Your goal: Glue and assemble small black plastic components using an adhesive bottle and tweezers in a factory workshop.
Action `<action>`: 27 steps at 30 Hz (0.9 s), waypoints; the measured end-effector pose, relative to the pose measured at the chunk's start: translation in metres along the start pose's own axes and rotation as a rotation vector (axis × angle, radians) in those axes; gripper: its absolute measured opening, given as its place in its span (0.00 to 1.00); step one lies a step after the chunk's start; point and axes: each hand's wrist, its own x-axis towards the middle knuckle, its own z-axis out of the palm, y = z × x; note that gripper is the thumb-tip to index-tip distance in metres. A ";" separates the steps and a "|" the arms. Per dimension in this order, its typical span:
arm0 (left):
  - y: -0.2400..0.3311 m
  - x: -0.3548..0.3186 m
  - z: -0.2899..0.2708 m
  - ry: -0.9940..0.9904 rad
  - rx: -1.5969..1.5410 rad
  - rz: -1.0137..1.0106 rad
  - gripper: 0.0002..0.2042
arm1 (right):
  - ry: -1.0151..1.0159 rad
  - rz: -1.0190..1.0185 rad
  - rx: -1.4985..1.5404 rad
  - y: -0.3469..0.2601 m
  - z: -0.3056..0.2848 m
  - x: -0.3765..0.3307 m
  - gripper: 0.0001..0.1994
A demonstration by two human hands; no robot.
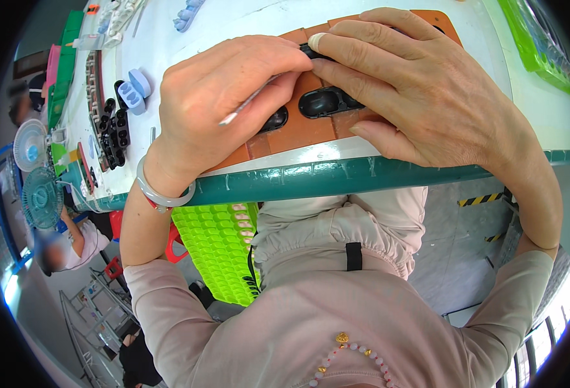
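Note:
My left hand point(223, 97) is closed around a slim, pale, flat-ended tool point(249, 103) that sticks out below the thumb; its working end is hidden. Stretched over an orange tray point(304, 132) is my right hand point(420, 90), fingers spread, with a pale covering on one fingertip. The fingertips of both hands meet at a black glossy part point(314, 52) in the tray, mostly covered by them. Below it, another rounded black shell point(323, 102) sits in its recess, partly under my right hand. One more black shell point(276, 120) shows beside my left wrist.
Left on the white table are a light-blue open case point(135, 90) and a cluster of black parts point(112, 134). A bright green tray point(543, 48) lies at the right. The table's green edge point(285, 176) runs before me; a lime-green tray point(217, 249) stands below it.

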 end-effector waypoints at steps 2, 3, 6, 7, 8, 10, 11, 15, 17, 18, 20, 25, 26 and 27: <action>0.003 0.001 -0.001 -0.039 0.002 -0.030 0.10 | -0.052 -0.003 -0.030 0.000 -0.002 0.002 0.31; 0.004 0.001 -0.003 -0.038 0.006 -0.032 0.10 | -0.077 -0.004 -0.046 -0.001 -0.003 0.003 0.31; 0.005 0.000 -0.005 -0.079 0.029 -0.043 0.10 | -0.158 -0.007 -0.093 -0.002 -0.006 0.006 0.33; 0.005 0.000 -0.003 -0.059 0.017 -0.049 0.10 | -0.160 -0.010 -0.095 -0.006 -0.005 0.003 0.33; 0.004 0.000 -0.003 -0.037 0.006 -0.055 0.09 | -0.007 0.055 -0.039 -0.012 -0.002 -0.002 0.28; 0.003 0.000 -0.001 -0.015 0.003 -0.041 0.10 | 0.141 0.113 0.018 -0.015 -0.002 -0.006 0.27; 0.002 0.000 0.000 0.000 -0.002 -0.025 0.10 | 0.135 0.107 -0.002 -0.014 -0.002 -0.007 0.28; 0.002 0.003 0.000 0.006 -0.038 -0.052 0.09 | 0.080 0.100 -0.039 -0.013 -0.004 -0.006 0.29; 0.002 0.002 -0.002 -0.025 -0.026 -0.042 0.08 | 0.068 0.095 -0.048 -0.014 -0.007 -0.003 0.28; 0.002 -0.001 -0.003 -0.022 -0.023 -0.046 0.08 | 0.061 0.092 -0.057 -0.015 -0.008 -0.002 0.28; 0.001 -0.007 -0.007 -0.015 -0.332 -0.568 0.08 | 0.071 0.083 -0.061 -0.015 -0.005 -0.003 0.27; -0.006 -0.007 -0.045 -0.008 -0.440 -0.698 0.07 | 0.116 0.088 -0.002 -0.015 0.001 -0.007 0.27; -0.005 -0.011 -0.051 -0.118 -0.393 -0.722 0.06 | 0.104 0.098 0.024 -0.014 -0.001 -0.006 0.26; -0.001 -0.013 -0.055 -0.228 -0.347 -0.746 0.05 | 0.091 0.109 0.051 -0.014 -0.002 -0.006 0.26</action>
